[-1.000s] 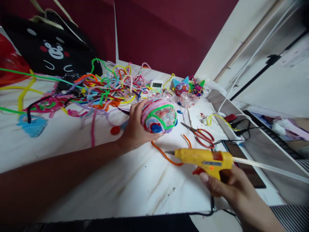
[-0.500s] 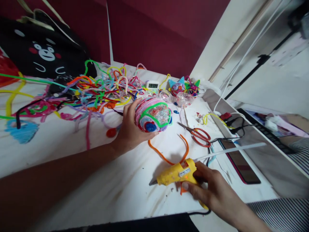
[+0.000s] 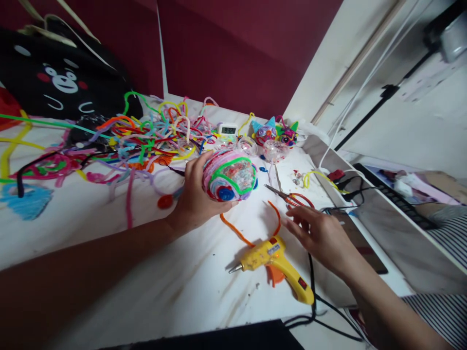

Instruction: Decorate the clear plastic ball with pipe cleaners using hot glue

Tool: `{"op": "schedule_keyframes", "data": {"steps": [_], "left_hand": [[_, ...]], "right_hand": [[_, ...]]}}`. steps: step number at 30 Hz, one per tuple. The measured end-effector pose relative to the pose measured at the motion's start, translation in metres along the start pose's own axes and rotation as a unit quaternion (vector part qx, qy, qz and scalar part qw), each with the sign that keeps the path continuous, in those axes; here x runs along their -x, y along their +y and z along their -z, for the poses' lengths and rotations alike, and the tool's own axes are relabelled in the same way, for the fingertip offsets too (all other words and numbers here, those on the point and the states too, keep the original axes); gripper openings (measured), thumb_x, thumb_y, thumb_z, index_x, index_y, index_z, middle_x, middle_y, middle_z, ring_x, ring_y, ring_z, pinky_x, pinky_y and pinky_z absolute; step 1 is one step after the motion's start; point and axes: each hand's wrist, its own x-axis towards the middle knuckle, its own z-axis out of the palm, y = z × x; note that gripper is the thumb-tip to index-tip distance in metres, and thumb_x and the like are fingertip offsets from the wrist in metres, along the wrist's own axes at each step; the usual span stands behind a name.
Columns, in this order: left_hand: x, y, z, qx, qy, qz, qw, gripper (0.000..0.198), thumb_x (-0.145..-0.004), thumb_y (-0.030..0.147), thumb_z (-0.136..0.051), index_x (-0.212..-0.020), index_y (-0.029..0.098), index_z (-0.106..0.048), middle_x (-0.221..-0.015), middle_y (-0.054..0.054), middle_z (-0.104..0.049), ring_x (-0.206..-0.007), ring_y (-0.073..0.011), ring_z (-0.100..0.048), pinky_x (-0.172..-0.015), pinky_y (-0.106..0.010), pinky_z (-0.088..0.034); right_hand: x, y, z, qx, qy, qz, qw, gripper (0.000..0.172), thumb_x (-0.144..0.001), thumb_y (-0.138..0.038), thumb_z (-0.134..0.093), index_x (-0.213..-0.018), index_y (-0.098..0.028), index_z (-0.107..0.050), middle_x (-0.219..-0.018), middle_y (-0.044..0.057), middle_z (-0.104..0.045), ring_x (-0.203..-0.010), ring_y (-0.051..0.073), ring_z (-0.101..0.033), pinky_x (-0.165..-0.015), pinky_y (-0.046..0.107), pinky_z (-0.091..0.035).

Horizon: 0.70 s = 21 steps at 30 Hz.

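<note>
Pink, lilac and red fuzzy strands already wrap much of the ball (image 3: 209, 171) that I have above the worktop (image 3: 175, 287), near its middle. My left hand (image 3: 199, 189) is curved around its side, thumb beneath, with a firm-looking hold. A green outline (image 3: 215, 174) is in place, and so is a blue coil (image 3: 225, 194) ringed in red. What looks unfinished is the patch (image 3: 237, 176) inside the green: it shows clear and glossy, without strands, so I'd judge the covering well along but incomplete. I can't see the ball's far side.

My right hand (image 3: 317, 231) is partly open, fingers loosely bent, with nothing visible in it; whether it touches the scissors (image 3: 280, 193) just beyond, I can't tell. The yellow glue gun (image 3: 264, 253) lies on its side, near a bent orange strand (image 3: 237, 232) that sits loose, not on the ball.
</note>
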Motion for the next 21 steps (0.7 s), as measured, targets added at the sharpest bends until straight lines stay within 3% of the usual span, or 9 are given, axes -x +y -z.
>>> {"op": "schedule_keyframes", "data": {"steps": [3,5,9,12,15,16,19,21], "left_hand": [[0.0,0.0,0.0,0.007,-0.002,-0.009,1.0,0.107,-0.048,0.035,-0.089,-0.14,0.022,-0.035,-0.135,-0.013,-0.043,-0.129,-0.0344,-0.048,-0.111,-0.047,-0.041],[0.0,0.0,0.001,0.007,-0.002,-0.01,1.0,0.107,-0.048,0.034,-0.089,-0.139,0.021,-0.035,-0.134,-0.013,-0.043,-0.129,-0.0342,-0.048,-0.112,-0.047,-0.041],[0.001,0.002,0.003,0.012,-0.003,-0.008,1.0,0.103,-0.051,0.032,-0.087,-0.139,0.02,-0.035,-0.134,-0.014,-0.043,-0.131,-0.0344,-0.045,-0.112,-0.048,-0.04],[0.001,0.004,0.005,0.016,-0.024,0.0,1.0,0.101,-0.054,0.033,-0.086,-0.14,0.021,-0.033,-0.137,-0.014,-0.041,-0.133,-0.0338,-0.043,-0.112,-0.049,-0.04],[0.002,0.005,0.008,0.011,-0.031,0.002,0.999,0.102,-0.054,0.032,-0.086,-0.141,0.024,-0.032,-0.136,-0.013,-0.04,-0.133,-0.0334,-0.044,-0.112,-0.049,-0.04],[0.002,0.005,0.008,0.01,-0.033,0.002,0.999,0.103,-0.054,0.031,-0.087,-0.141,0.024,-0.032,-0.136,-0.013,-0.04,-0.133,-0.0335,-0.044,-0.113,-0.05,-0.04],[0.003,0.006,0.009,0.009,-0.043,0.005,0.999,0.103,-0.054,0.031,-0.087,-0.141,0.023,-0.031,-0.137,-0.014,-0.039,-0.133,-0.0344,-0.043,-0.113,-0.05,-0.04],[0.003,0.007,0.009,0.009,-0.051,0.008,0.999,0.103,-0.054,0.031,-0.086,-0.141,0.022,-0.032,-0.137,-0.014,-0.039,-0.133,-0.035,-0.043,-0.113,-0.05,-0.039]], "right_hand": [[-0.033,0.009,-0.012,0.009,-0.066,-0.013,0.998,0.018,-0.086,-0.033,-0.056,-0.088,-0.02,-0.068,-0.089,0.007,-0.069,-0.07,0.018,-0.061,-0.063,0.029,-0.041],[-0.048,0.013,-0.023,-0.002,-0.076,-0.018,0.997,0.013,-0.083,-0.029,-0.058,-0.078,-0.02,-0.067,-0.079,0.006,-0.068,-0.068,0.018,-0.06,-0.062,0.029,-0.039],[-0.06,0.018,-0.031,-0.06,-0.076,-0.013,0.995,0.017,-0.08,-0.025,-0.056,-0.065,-0.021,-0.062,-0.064,0.003,-0.065,-0.06,0.017,-0.058,-0.057,0.028,-0.037],[-0.065,0.022,-0.023,-0.123,-0.065,-0.02,0.99,0.025,-0.086,-0.036,-0.051,-0.069,-0.02,-0.061,-0.062,0.003,-0.067,-0.051,0.015,-0.056,-0.05,0.026,-0.039],[-0.071,0.025,-0.002,-0.22,-0.019,-0.057,0.974,0.038,-0.087,-0.053,-0.051,-0.073,-0.019,-0.058,-0.063,0.005,-0.069,-0.043,0.012,-0.052,-0.042,0.024,-0.039],[-0.073,0.025,0.006,-0.286,0.017,-0.085,0.954,0.04,-0.082,-0.058,-0.059,-0.072,-0.019,-0.057,-0.062,0.005,-0.069,-0.042,0.011,-0.05,-0.04,0.023,-0.037],[-0.075,0.024,0.032,-0.432,0.13,-0.124,0.884,0.042,-0.067,-0.056,-0.079,-0.074,-0.018,-0.062,-0.06,0.002,-0.067,-0.042,0.008,-0.047,-0.039,0.02,-0.035],[-0.071,0.019,0.045,-0.465,0.166,-0.093,0.864,0.035,-0.071,-0.05,-0.079,-0.077,-0.018,-0.066,-0.06,0.0,-0.065,-0.043,0.007,-0.045,-0.039,0.02,-0.033]]}}
